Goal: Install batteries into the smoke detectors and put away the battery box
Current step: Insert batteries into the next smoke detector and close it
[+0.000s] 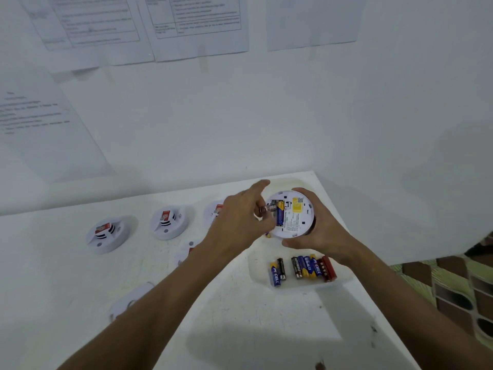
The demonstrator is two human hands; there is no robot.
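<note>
White worktop (240, 316) carried our battery box (344, 276); above it our right hand (320, 231) gripped an upturned smoke detector (293, 217) (one blue cell seated) while our left hand (240, 222) pinched a battery (268, 208) at its compartment.

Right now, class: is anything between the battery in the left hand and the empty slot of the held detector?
Nothing visible. The left hand pinches the battery right at the open compartment, beside the blue battery already seated. The right hand grips the smoke detector by its rim, clear of the slot.
</note>
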